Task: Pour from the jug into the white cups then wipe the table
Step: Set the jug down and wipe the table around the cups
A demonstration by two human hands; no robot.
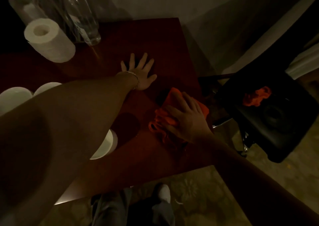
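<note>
Dim light falls on a dark red tabletop [107, 105]. Nearest, one white cup [107, 144] peeks from under the left forearm. Beyond it, the right hand [188, 120] presses its fingers down on a crumpled orange cloth [165, 122] near the right edge. Farther, the left hand [139, 72] lies flat, fingers spread, holding nothing. Two more cups [15, 98] sit at left; a paper roll [50, 41] and clear bottle [82, 16] stand at the back

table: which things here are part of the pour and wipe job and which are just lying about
Job: cups, cloth under the right hand, table, left hand flat on it.
Lying about: paper roll, bottle, chair, second cloth.
</note>
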